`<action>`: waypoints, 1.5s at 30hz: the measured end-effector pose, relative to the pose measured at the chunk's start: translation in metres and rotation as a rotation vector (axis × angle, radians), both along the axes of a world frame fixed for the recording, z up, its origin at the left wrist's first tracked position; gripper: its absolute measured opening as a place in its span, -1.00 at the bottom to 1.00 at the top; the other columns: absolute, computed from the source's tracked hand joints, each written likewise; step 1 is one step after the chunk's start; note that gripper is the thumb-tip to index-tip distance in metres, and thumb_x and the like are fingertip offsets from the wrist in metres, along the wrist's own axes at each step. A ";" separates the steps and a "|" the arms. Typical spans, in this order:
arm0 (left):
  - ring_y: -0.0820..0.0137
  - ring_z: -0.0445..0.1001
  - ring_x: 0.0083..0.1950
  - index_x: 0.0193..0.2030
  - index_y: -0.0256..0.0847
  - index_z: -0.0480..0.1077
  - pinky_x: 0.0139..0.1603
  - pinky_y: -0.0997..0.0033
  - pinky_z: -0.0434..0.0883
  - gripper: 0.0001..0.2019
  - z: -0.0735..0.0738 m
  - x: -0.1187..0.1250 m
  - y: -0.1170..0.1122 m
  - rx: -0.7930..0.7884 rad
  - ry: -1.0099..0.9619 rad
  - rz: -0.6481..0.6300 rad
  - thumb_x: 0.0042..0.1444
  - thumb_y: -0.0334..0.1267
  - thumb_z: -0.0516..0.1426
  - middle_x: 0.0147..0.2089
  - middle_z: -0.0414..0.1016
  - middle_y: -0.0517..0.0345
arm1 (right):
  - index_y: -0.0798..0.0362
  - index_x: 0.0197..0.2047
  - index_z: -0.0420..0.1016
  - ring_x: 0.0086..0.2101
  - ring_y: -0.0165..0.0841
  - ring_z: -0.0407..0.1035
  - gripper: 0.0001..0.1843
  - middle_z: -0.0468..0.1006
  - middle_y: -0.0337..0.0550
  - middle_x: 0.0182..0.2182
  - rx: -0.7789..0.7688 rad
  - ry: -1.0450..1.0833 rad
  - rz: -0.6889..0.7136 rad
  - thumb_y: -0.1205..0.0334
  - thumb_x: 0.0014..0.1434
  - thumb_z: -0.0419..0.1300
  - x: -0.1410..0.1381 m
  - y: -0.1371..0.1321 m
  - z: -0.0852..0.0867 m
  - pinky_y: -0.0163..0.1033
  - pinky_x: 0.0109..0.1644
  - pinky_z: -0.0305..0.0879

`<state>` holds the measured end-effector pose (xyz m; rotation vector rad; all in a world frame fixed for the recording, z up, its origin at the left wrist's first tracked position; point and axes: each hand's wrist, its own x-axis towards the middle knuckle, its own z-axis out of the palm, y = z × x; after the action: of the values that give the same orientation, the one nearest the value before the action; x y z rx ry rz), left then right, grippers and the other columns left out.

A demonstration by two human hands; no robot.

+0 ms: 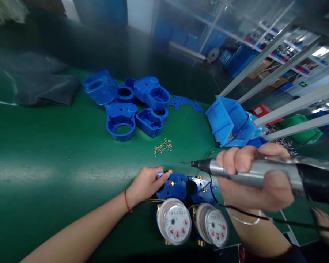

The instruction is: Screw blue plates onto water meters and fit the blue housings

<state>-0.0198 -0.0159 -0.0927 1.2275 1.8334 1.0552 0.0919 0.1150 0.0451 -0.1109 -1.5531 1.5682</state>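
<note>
My right hand [257, 179] is wrapped round a silver and black electric screwdriver [279, 173], its thin bit pointing left above the table. With thumb and fingers, my left hand [146, 184] pinches the upper left edge of a blue plastic plate [175, 188] with a brass piece in its middle. Just below that plate lies a water meter [177, 223] with a white dial and red pointers. To its right are a second blue plate [204, 190] and a second water meter [214, 224]. A small heap of screws [163, 147] lies beyond my left hand.
Several blue plastic housings [122, 122] stand at the back of the green table [57, 153], with flat blue pieces [179, 102] beside them. A light blue bin [226, 120] stands at the right. Dark cloth [46, 82] lies back left. A black cable [244, 211] crosses below the screwdriver.
</note>
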 end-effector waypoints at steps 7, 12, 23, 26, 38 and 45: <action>0.47 0.16 -0.59 -0.57 -0.16 0.08 -0.51 0.47 0.04 -0.63 0.003 0.002 -0.002 -0.057 0.013 0.019 0.21 -0.05 -0.08 -0.64 0.11 0.31 | -0.04 -0.28 0.38 -0.66 -0.48 0.20 -0.81 0.34 -0.41 -0.65 -0.099 0.107 -0.153 0.14 0.00 0.22 -0.038 0.047 -0.048 -0.34 -0.56 0.19; 0.45 0.18 -0.57 -0.55 -0.15 0.09 -0.48 0.45 0.07 -0.64 0.004 0.003 -0.003 -0.078 0.019 0.026 0.22 -0.05 -0.10 -0.62 0.14 0.29 | -0.04 -0.26 0.32 -0.66 -0.49 0.20 -0.80 0.33 -0.42 -0.64 -0.083 0.050 -0.167 0.13 0.02 0.19 -0.045 0.053 -0.071 -0.34 -0.56 0.21; 0.47 0.19 -0.58 -0.56 -0.16 0.09 -0.52 0.47 0.10 -0.63 0.006 0.004 -0.004 -0.074 0.031 0.018 0.24 -0.08 -0.08 -0.62 0.13 0.31 | -0.03 -0.26 0.34 -0.64 -0.49 0.23 -0.80 0.35 -0.41 -0.62 -0.125 0.045 -0.126 0.12 0.04 0.21 -0.048 0.055 -0.079 -0.33 -0.55 0.23; 0.44 0.31 -0.54 -0.51 -0.17 0.19 -0.47 0.46 0.19 -0.62 0.008 0.003 -0.006 -0.058 0.084 0.025 0.29 -0.08 -0.14 -0.58 0.28 0.25 | -0.03 -0.27 0.34 -0.65 -0.50 0.22 -0.78 0.35 -0.42 -0.64 -0.148 0.049 -0.124 0.10 0.02 0.22 -0.047 0.052 -0.073 -0.34 -0.55 0.22; 0.50 0.41 -0.50 0.00 -0.23 0.42 -0.37 0.49 0.43 -0.69 0.028 -0.005 -0.006 0.322 0.382 0.278 0.22 -0.10 0.09 -0.25 0.59 0.10 | 0.00 -0.37 0.42 -0.68 -0.53 0.12 -0.70 0.28 -0.41 -0.68 -0.378 0.061 -0.086 0.05 -0.16 0.32 -0.008 0.020 0.006 -0.33 -0.60 0.13; 0.41 0.57 -0.35 -0.17 -0.23 0.49 -0.32 0.46 0.47 -0.74 0.033 0.005 -0.005 0.404 0.444 0.259 0.29 -0.17 0.02 -0.29 0.62 0.11 | 0.01 -0.33 0.45 -0.68 -0.52 0.13 -0.69 0.24 -0.41 -0.67 -0.355 0.071 -0.050 0.04 -0.14 0.33 0.006 0.011 0.015 -0.31 -0.59 0.15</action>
<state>-0.0143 -0.0212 -0.0597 1.5878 2.2321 1.4372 0.0984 0.1260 0.0599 -0.2858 -1.1962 1.7741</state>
